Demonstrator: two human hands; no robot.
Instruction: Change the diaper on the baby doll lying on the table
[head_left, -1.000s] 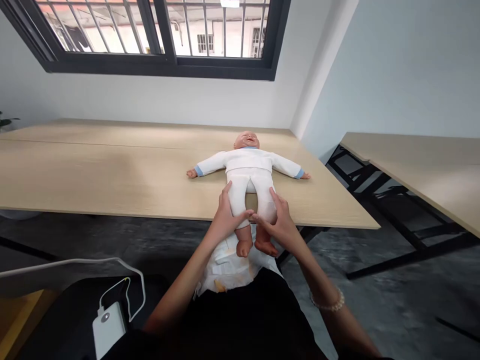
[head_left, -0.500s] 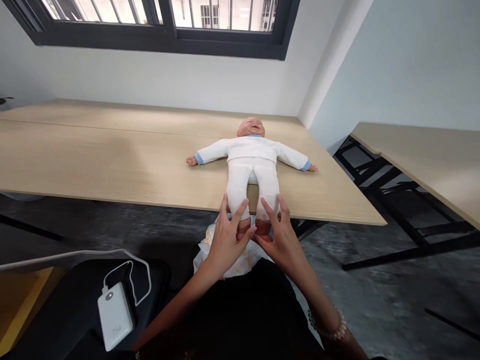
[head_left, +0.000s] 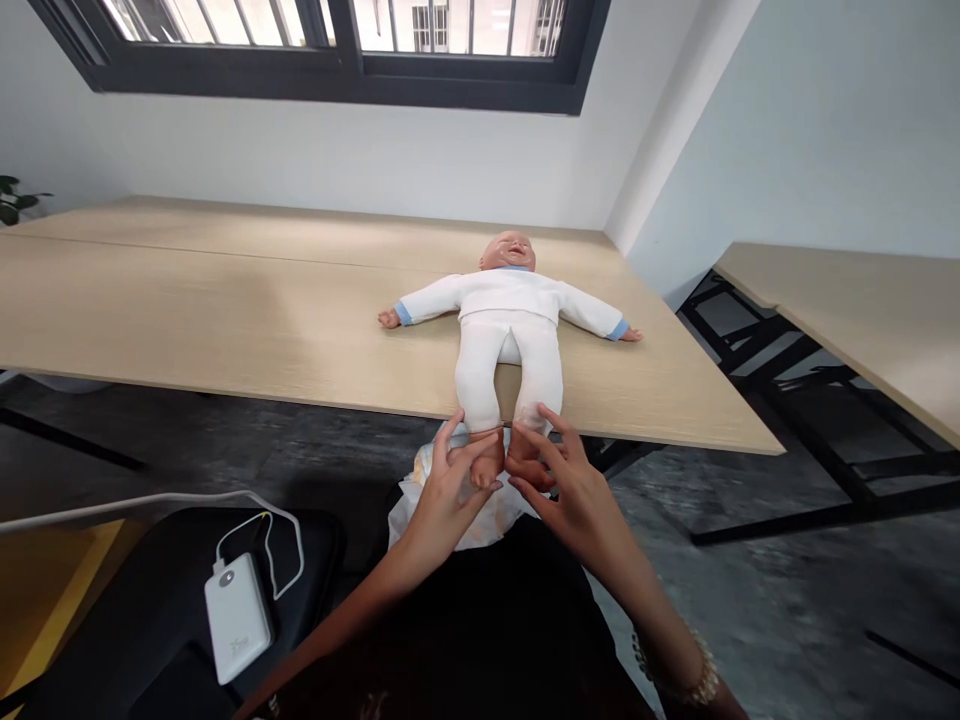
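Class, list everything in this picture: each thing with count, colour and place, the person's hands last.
long table: 1, light wood, ahead
side table: 1, light wood, right
baby doll: 1, white suit, blue cuffs, on its back on the long table
window: 1, dark frame, top
power bank: 1, white, lower left
cable: 1, white, at the power bank
diaper: 1, white, on the lap below the doll's feet
bracelet: 1, pale beads, right wrist
left hand: 1, fingertips on a doll foot
right hand: 1, fingers spread at the other foot
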